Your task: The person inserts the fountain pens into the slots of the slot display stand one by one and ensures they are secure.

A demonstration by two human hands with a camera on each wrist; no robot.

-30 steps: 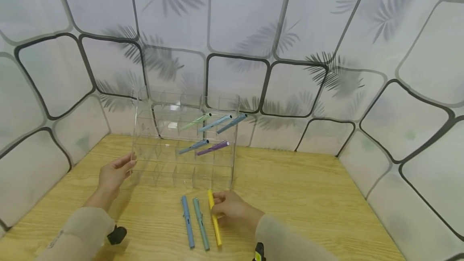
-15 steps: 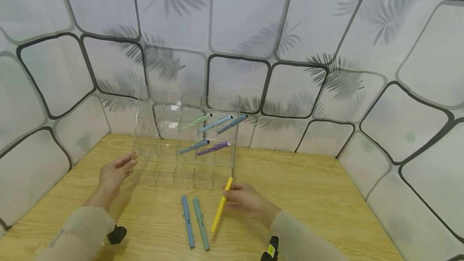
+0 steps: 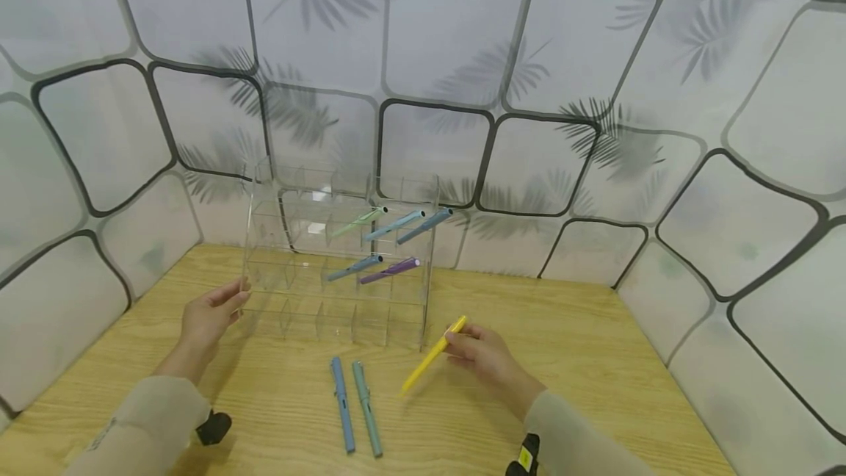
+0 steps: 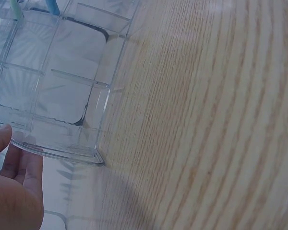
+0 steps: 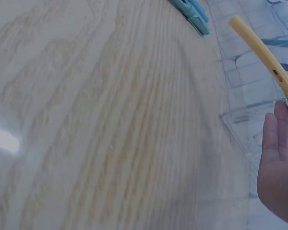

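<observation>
Wood-grain tbl (image 3: 562, 366) w/ clear rack (image 3: 333, 296) upright on it, plus blue pen (image 3: 342, 405) & green pen (image 3: 366, 408) lying in frt.

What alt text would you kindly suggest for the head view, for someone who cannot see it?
A person's right hand holds a yellow pen over a wooden table, while the left hand grips the left side of a clear rack holding five pens. A blue pen and a green pen lie in front of the rack.

The right wrist view's edge cuts off the yellow pen (image 5: 264, 54).
</observation>
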